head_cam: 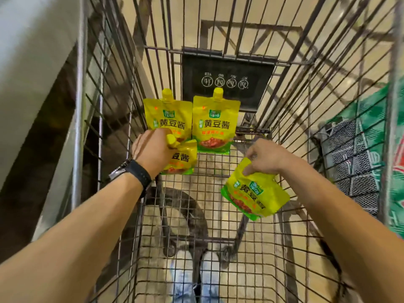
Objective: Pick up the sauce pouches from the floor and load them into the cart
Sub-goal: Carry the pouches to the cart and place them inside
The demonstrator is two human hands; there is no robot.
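Both arms are reaching down into the wire cart (179, 219). My left hand (153, 150) is seen back-up, with its fingers curled over the top of the third pouch (184, 159). It grips just below the yellow spout, which sticks out past my knuckles. That pouch overlaps the bottom edge of the far-left pouch (166, 117). The far-left pouch sits at the far end of the cart just beside the far-right pouch (215, 123), both label up with spouts pointing away from me. I can't tell if those two lie flat on the mesh or lean on the end wall. My right hand (265, 157) pinches the fourth pouch (255, 194) at its top corner by the spout. That pouch hangs tilted, label toward me, above the mesh floor on the right side of the cart, apart from the other three. There is a black watch (134, 172) on my left wrist. A black plate (227, 71) with round white icons is on the cart's far wall. Green packaging (371, 147) sits outside the cart on the right. My jeans (185, 283) show through the mesh.
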